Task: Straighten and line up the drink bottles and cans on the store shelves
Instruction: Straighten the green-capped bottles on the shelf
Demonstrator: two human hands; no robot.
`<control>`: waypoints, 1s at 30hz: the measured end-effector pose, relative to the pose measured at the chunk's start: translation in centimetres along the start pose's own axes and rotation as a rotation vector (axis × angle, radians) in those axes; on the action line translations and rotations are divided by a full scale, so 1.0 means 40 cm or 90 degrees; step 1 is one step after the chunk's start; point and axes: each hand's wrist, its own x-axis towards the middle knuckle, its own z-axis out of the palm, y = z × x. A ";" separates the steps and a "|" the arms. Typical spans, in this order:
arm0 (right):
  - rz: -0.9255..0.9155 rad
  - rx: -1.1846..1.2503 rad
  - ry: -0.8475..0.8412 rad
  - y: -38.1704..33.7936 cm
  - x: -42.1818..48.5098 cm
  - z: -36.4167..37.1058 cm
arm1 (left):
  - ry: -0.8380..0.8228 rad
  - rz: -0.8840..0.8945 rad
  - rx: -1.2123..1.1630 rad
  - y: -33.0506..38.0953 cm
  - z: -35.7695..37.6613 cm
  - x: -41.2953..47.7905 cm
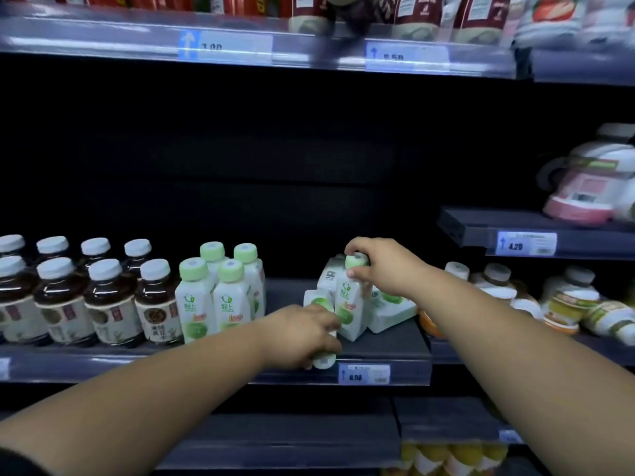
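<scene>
Behind price tag [364, 373], right hand [385, 266] fingers pinch the cap [357, 261] of upright bottle [350, 304]; just left of tag, left hand [299, 334] fingers wrap lying bottle [324, 360]; judged light, stiff, smooth plastic, so mid-body grip is safer.

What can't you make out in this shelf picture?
Head view only:
- Lying bottle: mostly covered by the left hand.
- Standing bottle: cap partly hidden by the right hand.
- Top-shelf packs: blurred, cut by the upper edge.
- Shelf back: too dark.
</scene>
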 end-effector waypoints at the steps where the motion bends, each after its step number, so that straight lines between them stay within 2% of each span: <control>1: -0.007 0.000 0.003 0.003 0.001 0.003 | -0.003 -0.008 0.018 0.002 -0.006 0.001; 5: -0.025 0.064 0.002 0.016 0.000 0.001 | 0.018 -0.071 0.004 -0.023 -0.078 -0.010; 9: -0.023 0.103 -0.003 0.018 -0.003 -0.009 | 0.029 -0.138 0.090 -0.083 -0.176 -0.011; 15: -0.041 0.192 -0.042 0.003 -0.005 0.002 | -0.060 -0.258 0.081 -0.205 -0.236 0.015; 23: -0.047 0.294 -0.107 -0.067 0.024 0.060 | -0.103 -0.331 0.072 -0.306 -0.216 0.033; 25: -0.042 0.311 -0.112 -0.083 0.030 0.071 | -0.087 -0.323 0.014 -0.322 -0.217 0.029; 28: -0.037 0.309 -0.106 -0.095 0.035 0.079 | -0.093 -0.241 -0.190 -0.341 -0.224 0.018; 30: -0.035 0.302 -0.099 -0.096 0.037 0.081 | -0.112 -0.192 -0.226 -0.346 -0.226 0.019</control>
